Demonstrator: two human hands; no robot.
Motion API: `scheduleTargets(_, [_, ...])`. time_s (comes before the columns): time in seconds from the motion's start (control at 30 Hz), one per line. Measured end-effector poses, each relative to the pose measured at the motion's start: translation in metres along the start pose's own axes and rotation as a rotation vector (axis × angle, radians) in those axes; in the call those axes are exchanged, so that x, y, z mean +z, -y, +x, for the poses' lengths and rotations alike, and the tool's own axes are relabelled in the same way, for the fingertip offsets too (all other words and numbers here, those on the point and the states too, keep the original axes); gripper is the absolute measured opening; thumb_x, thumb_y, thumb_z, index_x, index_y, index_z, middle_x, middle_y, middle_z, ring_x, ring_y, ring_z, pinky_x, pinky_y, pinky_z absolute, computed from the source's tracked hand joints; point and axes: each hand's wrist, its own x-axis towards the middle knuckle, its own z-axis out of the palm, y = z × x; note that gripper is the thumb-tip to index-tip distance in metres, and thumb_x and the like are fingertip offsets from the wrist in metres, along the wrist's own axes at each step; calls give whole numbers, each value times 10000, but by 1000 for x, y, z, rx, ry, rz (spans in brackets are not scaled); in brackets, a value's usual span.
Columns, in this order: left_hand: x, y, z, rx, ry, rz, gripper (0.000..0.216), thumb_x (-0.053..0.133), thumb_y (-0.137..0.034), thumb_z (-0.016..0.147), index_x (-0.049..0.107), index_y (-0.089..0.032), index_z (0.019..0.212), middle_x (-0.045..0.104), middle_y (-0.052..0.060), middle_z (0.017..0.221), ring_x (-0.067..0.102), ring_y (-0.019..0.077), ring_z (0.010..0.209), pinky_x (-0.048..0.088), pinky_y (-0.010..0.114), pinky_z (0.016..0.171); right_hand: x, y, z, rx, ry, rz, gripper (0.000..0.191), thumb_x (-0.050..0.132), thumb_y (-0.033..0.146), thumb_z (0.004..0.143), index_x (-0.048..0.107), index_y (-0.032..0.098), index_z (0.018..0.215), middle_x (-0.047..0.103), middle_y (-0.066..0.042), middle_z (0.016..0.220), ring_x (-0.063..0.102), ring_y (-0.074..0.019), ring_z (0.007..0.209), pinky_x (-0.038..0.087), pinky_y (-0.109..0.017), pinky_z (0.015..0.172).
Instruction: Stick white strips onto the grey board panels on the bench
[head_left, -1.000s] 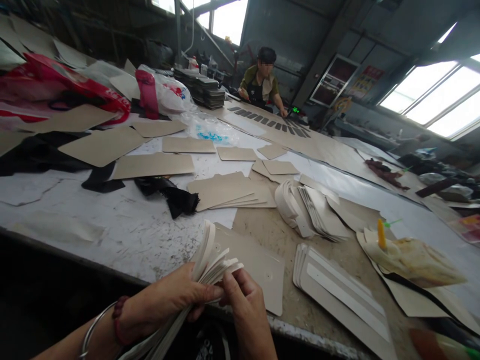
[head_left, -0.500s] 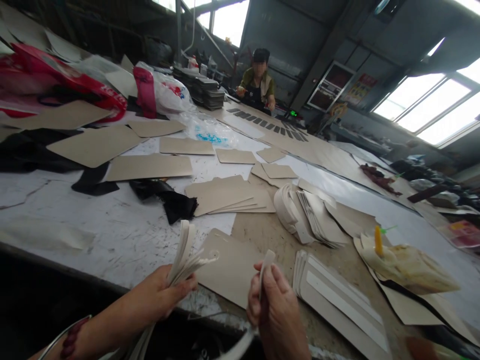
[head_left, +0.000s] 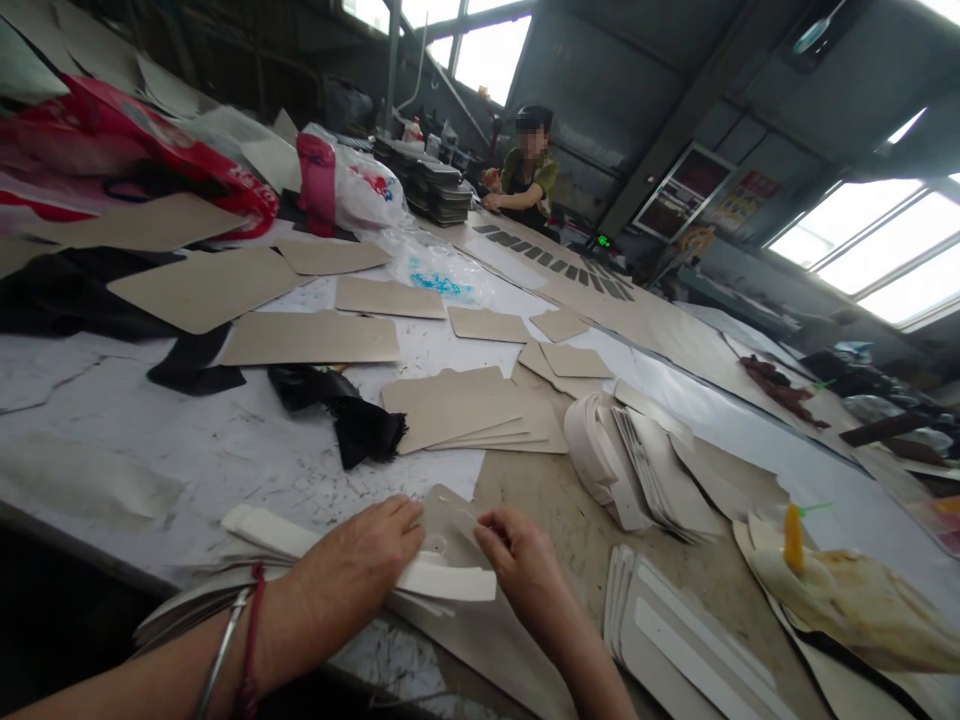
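A bundle of long white strips (head_left: pixel 270 535) lies across the near edge of the table. My left hand (head_left: pixel 367 550) is closed over the bundle from above, and its ends show on both sides of the fingers. Beneath the strips is a beige board (head_left: pixel 487 645) with rounded corners. My right hand (head_left: pixel 521 555) is beside the strips' right ends, above the board. Its thumb and forefinger are pinched together, and what they hold, if anything, cannot be made out. More strips hang or fan out behind my left forearm.
To the right lie stacked boards with white strips (head_left: pixel 690 640), a rolled strip bundle (head_left: pixel 600 455) and a yellowish plastic bag (head_left: pixel 862 610). Beige panels (head_left: pixel 450 405) and black cloth (head_left: pixel 367 425) lie beyond my hands. A co-worker (head_left: pixel 529 180) is at the far end.
My left hand has brought the upright bundle down flat onto the board and turned over it. The strip that stood in my right hand no longer shows there. The co-worker's arm moved across the table.
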Motion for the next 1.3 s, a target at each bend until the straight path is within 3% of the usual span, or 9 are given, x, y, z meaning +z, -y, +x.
scheduleTargets(0.1, [10,10,4,88,-41,13,477,381,122,771,623,-100,1117,616,146,1205,557,233,1156,463,392,1024,13,7,21,-10,28,33,80,535,174,854,606,197,828,648,-22,828,586,-167,796,374,-246,711])
scheduleTargets(0.33, [24,19,7,139,-80,16,383,497,59,818,593,-79,1162,615,154,1197,561,252,1144,476,401,1023,23,11,42,83,58,-85,43,567,196,865,587,213,831,673,-16,863,604,-179,830,365,-260,725])
scheduleTargets(0.53, [23,20,7,135,-35,-40,349,475,58,833,608,-105,1112,620,125,1150,569,232,1113,483,388,1013,26,19,39,119,11,-217,47,575,205,877,581,228,836,683,2,858,610,-178,817,334,-262,671])
scheduleTargets(0.87, [24,22,7,140,-80,34,508,372,119,734,629,-110,1107,585,147,1286,542,256,1201,484,405,1014,27,20,38,74,-32,-318,43,571,206,883,599,230,862,696,-5,879,633,-193,835,321,-270,640])
scheduleTargets(1.13, [16,23,14,133,106,24,517,399,85,705,618,-84,1142,549,175,1327,495,289,1251,460,436,1028,25,30,41,111,36,-391,46,570,228,899,597,218,935,700,-32,954,646,-228,898,347,-284,654])
scheduleTargets(1.3, [24,25,13,179,-4,110,502,348,119,745,647,-99,1084,600,184,1258,572,270,1166,510,404,966,6,18,12,136,17,-471,99,556,282,924,598,208,973,702,-52,905,658,-251,860,359,-296,654])
